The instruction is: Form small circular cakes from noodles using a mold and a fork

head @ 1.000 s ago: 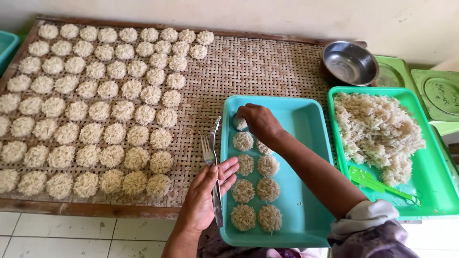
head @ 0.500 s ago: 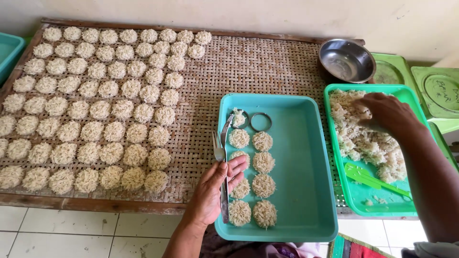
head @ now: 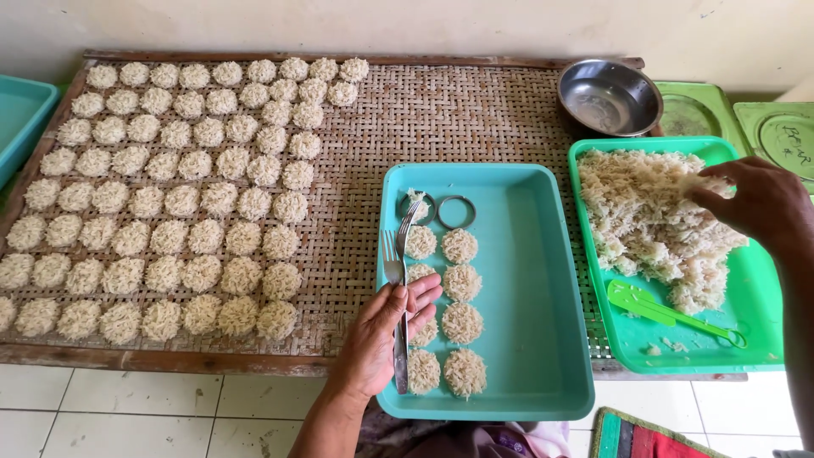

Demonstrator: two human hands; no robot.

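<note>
Head | teal tray (head: 526, 280): rice cakes (head: 462, 293), left hand (head: 381, 339) gripping fork (head: 395, 280) | green tray (head: 763, 331): right hand (head: 755, 203) pinching loose rice (head: 644, 212)

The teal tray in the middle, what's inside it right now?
The teal tray holds two columns of round rice cakes, two metal rings, one with some rice in it, and a fork under the left hand. That hand hides parts of the left cakes.
</note>
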